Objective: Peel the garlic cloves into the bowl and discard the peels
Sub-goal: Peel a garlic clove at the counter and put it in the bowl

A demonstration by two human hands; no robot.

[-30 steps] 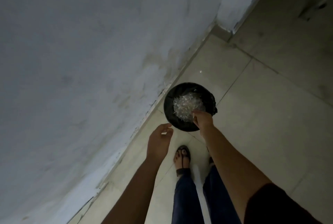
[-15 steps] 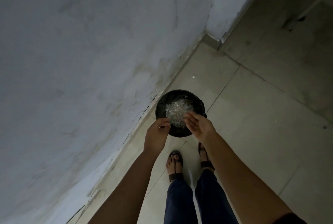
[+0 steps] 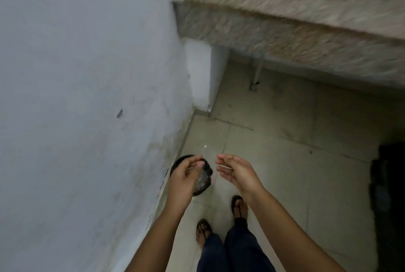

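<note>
The grip of the left hand [image 3: 186, 176] curls loosely over the black bin [image 3: 178, 161], and I cannot tell whether it pinches anything; the right hand [image 3: 235, 172] hangs slack and empty just beside it. Pale garlic peels [image 3: 205, 178] lie in the bin, by the wall [image 3: 87, 96], lower centre of the frame.

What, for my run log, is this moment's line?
left hand: over round black bin | right hand: open, beside it | pale peels: inside
</note>
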